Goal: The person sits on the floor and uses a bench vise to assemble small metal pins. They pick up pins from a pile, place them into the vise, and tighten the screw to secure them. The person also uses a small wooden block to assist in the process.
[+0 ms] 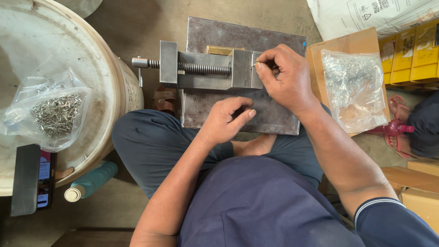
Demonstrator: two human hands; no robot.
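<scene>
While the left hand (227, 120) rests, the right hand (284, 77) pinches at the vise (206, 69) edge.

clear bag (48, 112) left | clear bag (354, 89) right | phone screen (44, 180) lower-left

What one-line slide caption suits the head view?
Seated person's right hand pinches a small metal piece at a vise on a steel plate; left hand rests below.

White tub (109, 68) w/ bag of metal pins (48, 112), phone (44, 178), teal bottle (93, 180); cardboard box (347, 45), yellow boxes (411, 52).
</scene>
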